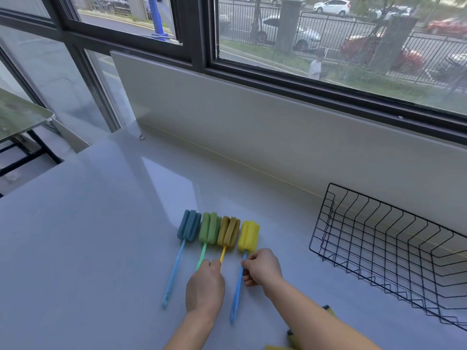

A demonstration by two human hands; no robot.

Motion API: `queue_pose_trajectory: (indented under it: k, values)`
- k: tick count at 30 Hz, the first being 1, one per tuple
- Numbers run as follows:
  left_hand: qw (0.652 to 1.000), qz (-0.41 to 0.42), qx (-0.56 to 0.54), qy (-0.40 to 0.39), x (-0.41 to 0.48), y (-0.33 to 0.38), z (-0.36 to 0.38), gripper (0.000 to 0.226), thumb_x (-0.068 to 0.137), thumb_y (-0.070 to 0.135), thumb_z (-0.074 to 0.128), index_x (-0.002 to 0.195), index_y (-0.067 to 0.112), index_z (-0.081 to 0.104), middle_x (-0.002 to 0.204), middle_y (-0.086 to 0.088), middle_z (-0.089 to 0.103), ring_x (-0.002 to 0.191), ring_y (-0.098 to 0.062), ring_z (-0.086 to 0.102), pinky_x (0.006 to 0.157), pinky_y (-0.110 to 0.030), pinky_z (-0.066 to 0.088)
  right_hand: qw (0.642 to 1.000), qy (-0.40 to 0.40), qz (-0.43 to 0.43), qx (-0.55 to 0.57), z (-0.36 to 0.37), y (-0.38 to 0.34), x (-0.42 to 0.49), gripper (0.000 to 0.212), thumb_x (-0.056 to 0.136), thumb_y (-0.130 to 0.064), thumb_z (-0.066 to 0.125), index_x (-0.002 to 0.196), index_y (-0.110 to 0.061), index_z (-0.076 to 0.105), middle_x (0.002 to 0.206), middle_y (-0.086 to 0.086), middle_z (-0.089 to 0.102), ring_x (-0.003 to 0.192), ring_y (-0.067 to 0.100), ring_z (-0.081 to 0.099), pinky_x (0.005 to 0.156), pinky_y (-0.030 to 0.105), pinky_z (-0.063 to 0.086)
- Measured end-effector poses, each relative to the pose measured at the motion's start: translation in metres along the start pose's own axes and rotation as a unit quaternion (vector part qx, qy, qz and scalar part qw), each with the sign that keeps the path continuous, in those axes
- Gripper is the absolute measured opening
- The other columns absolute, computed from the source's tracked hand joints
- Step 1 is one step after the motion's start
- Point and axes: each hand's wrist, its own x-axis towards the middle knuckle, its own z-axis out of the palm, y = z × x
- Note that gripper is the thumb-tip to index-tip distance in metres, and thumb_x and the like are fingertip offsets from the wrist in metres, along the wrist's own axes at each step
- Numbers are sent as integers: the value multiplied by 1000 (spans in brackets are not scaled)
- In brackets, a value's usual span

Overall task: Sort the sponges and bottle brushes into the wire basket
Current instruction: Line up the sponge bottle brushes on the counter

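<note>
The right hand (261, 267) pinches the yellow brush (249, 236) handle, its long axis pointing away, basket (328, 248) rightward; left hand (205, 284) closes on two handles.

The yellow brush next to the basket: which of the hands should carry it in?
The right hand. It is already curled around the yellow brush's blue handle and sits on the wire basket's side. The left hand is over the green and orange handles, farther away.
</note>
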Motion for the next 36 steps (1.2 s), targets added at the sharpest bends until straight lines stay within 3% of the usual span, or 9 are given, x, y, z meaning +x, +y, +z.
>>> queue_pose_trajectory:
  k: [3,11,17,22,25,28,36]
  values:
    - [1000,3,-5,12,-3,0,-2,20,96,22,43,109,22,57,104,-1,56,90,-26,61,68,-36,47,1000,-2,0,9,0,2,-2,16,88,-6,65,72,-4,66,64,16,68,50,26,66,59,41,64]
    - [999,23,-20,43,-10,0,-8,27,91,27,47,114,27,61,105,5,57,94,-19,57,66,-31,43,999,3,-6,32,-5,6,-13,24,86,-14,68,64,-11,58,61,14,66,47,26,62,52,32,59]
    - [997,35,-39,50,-16,-3,-14,31,90,25,49,118,27,62,107,5,59,98,-18,56,74,-33,49,999,8,-29,18,-22,2,-26,14,87,-13,62,81,0,66,71,15,70,52,25,63,58,35,61]
    - [996,77,-19,46,-25,4,-21,38,91,26,47,127,29,58,113,5,58,104,-18,54,81,-31,45,998,18,-60,-15,-37,2,-41,15,85,-14,58,86,-4,69,79,14,74,55,22,62,61,35,61]
    - [995,94,-3,41,-30,9,-26,38,92,27,45,128,28,57,116,4,58,106,-20,54,84,-31,44,993,27,-90,-72,-45,4,-50,15,84,-19,59,87,-10,70,84,10,75,67,25,69,72,42,62]
    - [993,113,22,37,-36,16,-31,38,92,28,44,127,27,56,118,4,58,106,-21,55,86,-34,47,973,48,-135,-181,-54,8,-62,18,87,-30,60,98,-21,71,95,-1,73,88,22,69,76,35,57]
    - [981,186,40,40,-64,46,-33,39,91,30,46,129,28,56,117,3,57,107,-22,56,84,-36,48,939,114,-209,-249,-97,36,-106,31,91,-38,58,118,-27,66,103,-8,72,100,18,65,81,32,53]
